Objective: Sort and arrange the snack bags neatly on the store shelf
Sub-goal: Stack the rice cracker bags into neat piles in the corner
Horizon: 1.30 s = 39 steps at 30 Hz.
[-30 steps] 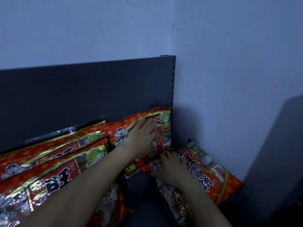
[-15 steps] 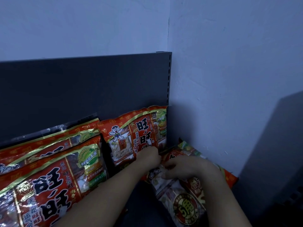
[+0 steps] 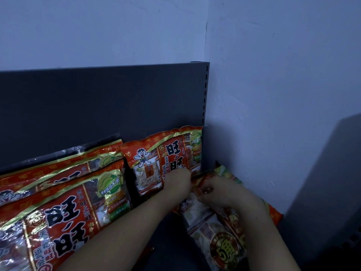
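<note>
Red and gold snack bags fill a dark shelf. One bag (image 3: 168, 153) stands upright against the back panel at the right end. A loose bag (image 3: 220, 237) lies tilted on the shelf floor in the right corner. My left hand (image 3: 176, 182) has its fingers curled at the top edge of that loose bag, just in front of the upright one. My right hand (image 3: 220, 190) pinches the same bag's upper edge from the right. Two more bags (image 3: 64, 216) lean in a row at the left.
The dark back panel (image 3: 97, 106) ends at a slotted upright (image 3: 205, 94) beside the pale wall (image 3: 273, 94). A dark shelf floor (image 3: 168, 241) shows between the bags. A grey panel (image 3: 332, 182) rises at the far right.
My left hand came down off the upright bag's face to the loose bag's top edge. My right hand shifted from lying flat on the loose bag to pinching it.
</note>
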Tool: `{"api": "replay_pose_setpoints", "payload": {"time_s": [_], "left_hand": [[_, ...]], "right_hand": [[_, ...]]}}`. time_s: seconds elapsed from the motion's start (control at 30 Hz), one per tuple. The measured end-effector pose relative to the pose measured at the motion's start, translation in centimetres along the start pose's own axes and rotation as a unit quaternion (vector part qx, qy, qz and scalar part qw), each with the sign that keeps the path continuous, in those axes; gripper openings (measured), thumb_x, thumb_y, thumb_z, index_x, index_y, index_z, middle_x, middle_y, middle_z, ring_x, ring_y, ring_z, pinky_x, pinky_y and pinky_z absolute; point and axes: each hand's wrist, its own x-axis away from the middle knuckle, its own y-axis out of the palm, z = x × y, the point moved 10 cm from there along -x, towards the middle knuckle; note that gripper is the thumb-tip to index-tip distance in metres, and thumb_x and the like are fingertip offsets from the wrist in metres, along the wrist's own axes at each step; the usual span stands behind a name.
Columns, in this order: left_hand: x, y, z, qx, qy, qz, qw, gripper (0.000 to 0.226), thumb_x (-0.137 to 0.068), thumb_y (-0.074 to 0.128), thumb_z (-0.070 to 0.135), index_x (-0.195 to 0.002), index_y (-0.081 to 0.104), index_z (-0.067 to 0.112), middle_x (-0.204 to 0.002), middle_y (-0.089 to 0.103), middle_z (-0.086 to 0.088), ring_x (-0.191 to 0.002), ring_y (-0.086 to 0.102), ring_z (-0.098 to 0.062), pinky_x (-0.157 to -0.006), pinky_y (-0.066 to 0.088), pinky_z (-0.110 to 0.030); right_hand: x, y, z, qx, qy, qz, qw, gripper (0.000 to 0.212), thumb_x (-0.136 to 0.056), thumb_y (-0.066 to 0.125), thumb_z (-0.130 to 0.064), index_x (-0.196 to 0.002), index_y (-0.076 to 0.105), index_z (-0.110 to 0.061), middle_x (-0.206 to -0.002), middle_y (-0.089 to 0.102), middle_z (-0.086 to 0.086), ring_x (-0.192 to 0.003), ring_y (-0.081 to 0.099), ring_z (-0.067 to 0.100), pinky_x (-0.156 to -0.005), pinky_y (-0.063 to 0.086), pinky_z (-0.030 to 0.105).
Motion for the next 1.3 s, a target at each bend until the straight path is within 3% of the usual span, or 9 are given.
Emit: {"api": "replay_pose_setpoints", "payload": {"time_s": [0.17, 0.3, 0.47, 0.57, 0.67, 0.77, 0.87, 1.13, 1.3], "left_hand": [[3.4, -7.9, 0.8, -0.057, 0.062, 0.197, 0.977, 0.014, -0.099, 0.037, 0.011, -0.103, 0.051, 0.012, -0.091, 0.064, -0.003, -0.080, 0.063, -0.024, -0.057, 0.032, -0.030], [6.2, -12.2, 0.2, -0.076, 0.081, 0.303, 0.946, 0.013, -0.102, 0.040, 0.018, -0.097, 0.051, 0.016, -0.068, 0.057, 0.001, -0.048, 0.043, -0.017, -0.043, 0.018, -0.026], [8.2, -15.0, -0.1, -0.153, 0.151, 0.349, 0.912, 0.020, -0.073, 0.080, 0.014, -0.069, 0.060, 0.013, -0.041, 0.044, 0.006, -0.027, 0.036, -0.013, -0.044, 0.004, -0.013], [8.3, -14.5, -0.4, -0.211, 0.151, 0.332, 0.907, 0.012, -0.090, 0.064, 0.026, -0.091, 0.059, 0.016, -0.055, 0.047, 0.011, -0.039, 0.043, -0.010, -0.040, 0.006, -0.021], [7.2, -13.0, -1.9, -0.175, 0.118, 0.264, 0.941, 0.025, -0.105, 0.026, 0.028, -0.121, 0.042, 0.019, -0.083, 0.055, 0.009, -0.070, 0.061, -0.016, -0.044, 0.021, -0.025], [7.1, -14.0, -4.1, -0.034, 0.087, 0.258, 0.962, 0.025, -0.103, 0.032, 0.033, -0.117, 0.051, 0.024, -0.092, 0.067, 0.007, -0.080, 0.064, -0.019, -0.059, 0.041, -0.029], [6.6, -14.6, -6.3, -0.045, 0.036, 0.224, 0.973, 0.022, -0.099, 0.044, 0.029, -0.112, 0.061, 0.026, -0.103, 0.069, 0.003, -0.094, 0.064, -0.022, -0.072, 0.046, -0.029], [6.5, -15.0, -8.8, -0.041, -0.009, 0.220, 0.975, 0.017, -0.095, 0.054, 0.030, -0.103, 0.068, 0.024, -0.100, 0.069, 0.004, -0.093, 0.063, -0.018, -0.068, 0.045, -0.028], [7.1, -14.5, -9.2, -0.037, -0.004, 0.205, 0.978, 0.019, -0.095, 0.054, 0.033, -0.099, 0.070, 0.022, -0.092, 0.069, 0.005, -0.084, 0.062, -0.015, -0.062, 0.044, -0.025]], "right_hand": [[1.8, -6.2, 0.5, -0.005, 0.032, 0.289, 0.957, 0.018, -0.090, 0.055, -0.030, -0.104, 0.062, -0.022, -0.105, 0.062, -0.002, -0.095, 0.057, 0.019, -0.066, 0.041, 0.027], [2.4, -7.5, -0.1, -0.064, -0.048, 0.391, 0.917, 0.039, -0.089, 0.060, -0.023, -0.125, 0.048, -0.017, -0.127, 0.048, 0.005, -0.112, 0.046, 0.025, -0.092, 0.043, 0.040], [2.4, -9.3, -1.5, -0.092, -0.103, 0.431, 0.892, 0.050, -0.095, 0.051, -0.017, -0.143, 0.037, -0.018, -0.149, 0.035, 0.005, -0.125, 0.037, 0.024, -0.103, 0.032, 0.035], [1.2, -11.1, -2.5, -0.047, -0.124, 0.430, 0.893, 0.022, -0.092, 0.057, -0.017, -0.111, 0.068, -0.015, -0.108, 0.066, 0.005, -0.098, 0.057, 0.026, -0.078, 0.043, 0.032], [0.2, -12.0, -3.5, -0.035, -0.156, 0.409, 0.899, 0.013, -0.088, 0.063, -0.015, -0.093, 0.074, -0.011, -0.093, 0.071, 0.004, -0.086, 0.062, 0.024, -0.069, 0.040, 0.026], [0.3, -13.1, -4.7, 0.018, -0.187, 0.460, 0.868, 0.013, -0.083, 0.062, -0.015, -0.084, 0.075, -0.012, -0.080, 0.072, 0.004, -0.073, 0.064, 0.028, -0.064, 0.047, 0.029], [-0.4, -13.5, -4.9, 0.064, -0.190, 0.491, 0.848, 0.016, -0.082, 0.059, -0.019, -0.079, 0.074, -0.014, -0.074, 0.071, 0.002, -0.064, 0.059, 0.029, -0.063, 0.043, 0.036], [-4.2, -12.4, -4.2, -0.056, -0.132, 0.397, 0.907, 0.015, -0.091, 0.057, -0.011, -0.097, 0.070, -0.007, -0.099, 0.065, 0.009, -0.093, 0.058, 0.025, -0.080, 0.047, 0.035], [-3.8, -10.7, -3.7, -0.130, -0.129, 0.394, 0.901, 0.030, -0.091, 0.058, -0.012, -0.121, 0.058, -0.010, -0.121, 0.055, 0.006, -0.110, 0.053, 0.022, -0.095, 0.045, 0.035]]}}
